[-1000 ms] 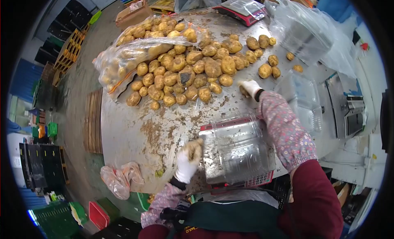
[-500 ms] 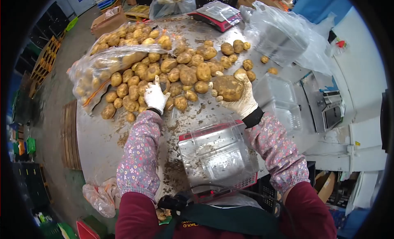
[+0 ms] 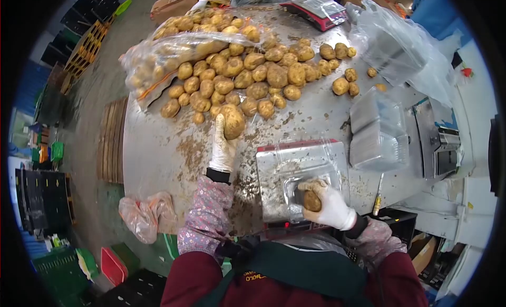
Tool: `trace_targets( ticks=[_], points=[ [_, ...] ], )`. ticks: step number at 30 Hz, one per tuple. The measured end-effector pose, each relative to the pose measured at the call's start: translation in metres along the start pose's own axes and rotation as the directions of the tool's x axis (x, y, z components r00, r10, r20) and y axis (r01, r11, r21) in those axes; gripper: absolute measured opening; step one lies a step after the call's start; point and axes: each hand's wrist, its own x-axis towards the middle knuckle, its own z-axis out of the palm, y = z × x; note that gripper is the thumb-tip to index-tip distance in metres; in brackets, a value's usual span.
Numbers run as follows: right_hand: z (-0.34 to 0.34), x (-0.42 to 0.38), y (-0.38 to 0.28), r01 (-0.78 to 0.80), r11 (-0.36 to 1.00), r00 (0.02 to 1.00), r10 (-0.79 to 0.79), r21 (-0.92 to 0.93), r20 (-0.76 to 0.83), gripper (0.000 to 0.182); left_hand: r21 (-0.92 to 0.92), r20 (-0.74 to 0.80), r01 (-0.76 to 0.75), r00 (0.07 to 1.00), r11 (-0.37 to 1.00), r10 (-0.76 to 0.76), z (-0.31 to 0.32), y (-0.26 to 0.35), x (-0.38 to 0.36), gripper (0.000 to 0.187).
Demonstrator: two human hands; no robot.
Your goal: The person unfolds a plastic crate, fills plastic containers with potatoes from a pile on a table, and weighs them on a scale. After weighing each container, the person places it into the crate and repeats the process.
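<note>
My gloved left hand [image 3: 224, 151] is closed around a large potato [image 3: 232, 122] at the near edge of the potato pile [image 3: 253, 75]. In my gloved right hand [image 3: 333, 208] is another potato [image 3: 312, 201], held low over the clear plastic clamshell [image 3: 297, 184]. The clamshell rests on the metal plate of a red scale [image 3: 271, 170] in front of me. Dirt crumbs lie over the plate and the metal table [image 3: 153, 164]. Part of the right-hand potato is hidden by my fingers.
A torn plastic bag [image 3: 158, 54] full of potatoes lies at the back left. Stacked clear clamshells [image 3: 377, 133] stand on the right, with a yellow-handled knife [image 3: 378, 196] nearby. A second red scale [image 3: 316, 11] sits at the back. Another person's gloved hand [image 3: 199, 5] shows beyond the bag.
My right hand has brought its potato from near the pile down to the clamshell on the scale. The left hand, which was reaching into the pile, now grips a large potato.
</note>
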Motion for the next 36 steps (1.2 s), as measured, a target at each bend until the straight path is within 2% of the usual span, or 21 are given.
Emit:
trace_targets(
  ticks=[1,3,5,7,8,9,10,12,15,17,18,21,22,23,25,30,31,32,34,35,36],
  points=[
    [0.011,-0.002,0.006,0.004,1.0,1.0,-0.004,0.002,0.012,0.051,-0.19,-0.021,0.02,0.999,0.982,-0.025,0.004,0.0,-0.013,0.047],
    [0.03,-0.002,0.017,0.033,0.971,0.995,-0.054,-0.238,-0.085,0.05,-0.196,-0.006,0.026,1.0,0.98,-0.028,0.002,0.0,-0.032,0.048],
    [0.035,0.001,0.023,0.055,0.975,0.994,-0.073,-0.216,-0.079,0.044,-0.17,0.016,-0.005,1.0,0.985,0.008,0.003,0.0,-0.046,0.05],
    [0.024,0.004,0.008,0.276,0.926,0.921,-0.331,-0.257,-0.204,0.037,-0.128,-0.005,-0.016,1.0,0.992,0.015,-0.001,0.002,-0.068,0.05],
    [0.023,0.01,-0.003,0.251,0.954,0.9,-0.293,-0.167,-0.322,0.033,-0.036,0.015,-0.041,0.999,0.999,0.041,0.0,0.001,-0.075,0.051],
    [0.021,0.02,-0.015,0.149,0.988,0.943,-0.132,0.033,-0.305,0.039,0.054,0.04,-0.063,0.997,0.997,0.061,0.004,0.001,-0.082,0.051],
    [0.019,0.033,-0.026,0.032,0.973,0.965,0.029,0.227,-0.259,0.045,0.086,-0.006,-0.119,0.993,0.989,0.12,0.019,0.007,-0.095,0.046],
    [0.023,0.064,-0.041,-0.05,0.865,0.989,0.111,0.499,-0.094,0.066,0.179,0.036,-0.165,0.986,0.97,0.161,0.02,0.003,-0.105,0.045],
    [0.042,0.101,-0.049,-0.038,0.8,0.999,0.013,0.599,0.045,0.079,0.308,0.132,-0.252,0.966,0.917,0.221,0.017,0.004,-0.113,0.04],
    [0.06,0.117,-0.039,0.029,0.8,0.998,-0.058,0.6,0.029,0.08,0.452,0.103,-0.377,0.922,0.808,0.372,0.005,-0.004,-0.114,0.039],
    [0.066,0.119,-0.037,0.093,0.795,0.992,-0.127,0.599,0.014,0.081,0.51,0.092,-0.331,0.939,0.794,0.332,0.012,0.012,-0.124,0.035],
    [0.068,0.112,-0.044,0.107,0.801,0.993,-0.12,0.589,-0.018,0.082,0.6,0.052,-0.295,0.942,0.743,0.332,-0.037,0.008,-0.099,0.031],
    [0.069,0.106,-0.05,-0.019,0.598,0.994,-0.072,0.801,0.077,0.079,0.154,-0.042,-0.127,0.99,0.98,0.135,-0.012,0.028,-0.118,0.025],
    [0.069,0.101,-0.056,-0.022,0.598,0.994,-0.074,0.801,0.083,0.079,0.203,-0.03,-0.09,0.995,0.975,0.098,-0.051,0.018,-0.096,0.027],
    [0.067,0.094,-0.067,0.107,0.745,0.994,-0.103,0.658,-0.045,0.082,0.634,-0.059,-0.162,0.965,0.756,0.256,-0.061,0.03,-0.096,0.039],
    [0.078,0.091,-0.066,0.35,0.91,0.917,-0.284,0.222,-0.28,0.074,0.661,-0.11,0.047,0.993,0.749,0.034,-0.083,0.061,-0.112,0.063],
    [0.08,0.092,-0.064,0.346,0.91,0.919,-0.28,0.227,-0.279,0.074,0.666,-0.129,0.105,0.991,0.738,-0.024,-0.081,0.066,-0.119,0.069],
    [0.082,0.094,-0.062,0.447,0.891,0.862,-0.407,0.076,-0.3,0.073,0.335,0.039,0.164,0.981,0.928,-0.188,-0.074,0.061,-0.126,0.072],
    [0.085,0.096,-0.063,0.564,0.812,0.754,-0.581,-0.149,-0.307,0.074,0.279,0.13,0.117,0.979,0.953,-0.158,-0.014,0.067,-0.158,0.065],
    [0.087,0.095,-0.062,0.56,0.815,0.757,-0.576,-0.148,-0.31,0.074,0.215,0.219,0.076,0.968,0.974,-0.124,0.002,0.069,-0.167,0.059],
    [0.089,0.095,-0.058,0.543,0.82,0.768,-0.572,-0.179,-0.289,0.078,0.301,0.214,0.041,0.971,0.953,-0.11,-0.016,0.049,-0.161,0.054]
  ],
)
